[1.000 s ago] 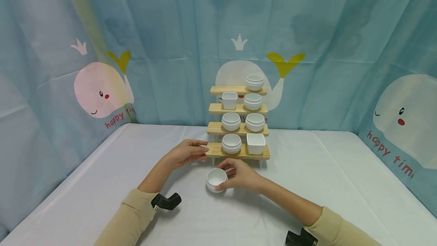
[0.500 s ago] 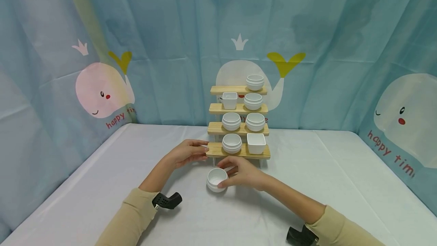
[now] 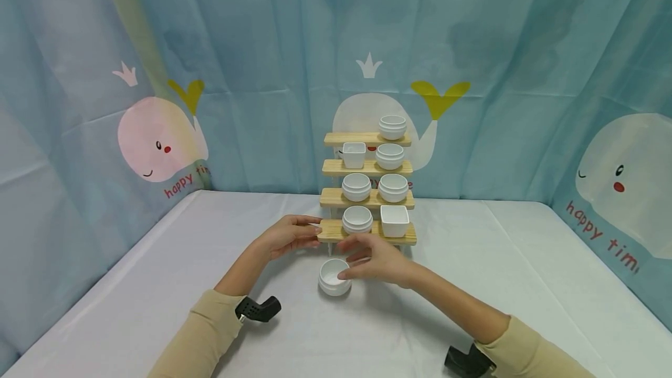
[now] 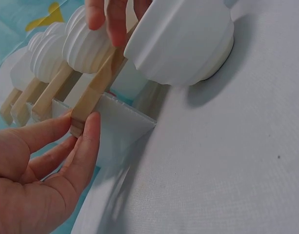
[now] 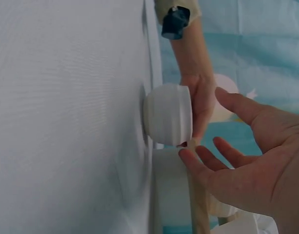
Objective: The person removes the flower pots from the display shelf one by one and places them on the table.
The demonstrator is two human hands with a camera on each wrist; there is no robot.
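Observation:
A round white bowl (image 3: 335, 287) sits upright on the white tablecloth, in front of a tiered wooden display stand (image 3: 329, 232). My left hand (image 3: 286, 237) pinches the left end of the stand's lowest board (image 4: 93, 92) between thumb and fingers, as the left wrist view shows. Over the bowl's right side is my right hand (image 3: 379, 261), thumb and fingers spread apart. In the right wrist view a gap separates this right hand (image 5: 256, 156) from the bowl (image 5: 166, 114), and nothing is held. On the lowest board stand another round bowl (image 3: 357, 219) and a square white bowl (image 3: 395, 220).
Higher boards carry more round bowls (image 3: 394, 187) and a second square bowl (image 3: 353, 155). The top board (image 3: 349, 139) has one round bowl (image 3: 392, 127) at its right. A blue curtain (image 3: 252, 74) with whale prints hangs behind the table.
My right hand has let go of the round bowl and risen slightly up and to the right, its fingers spreading. The bowl and my left hand on the board stay in place.

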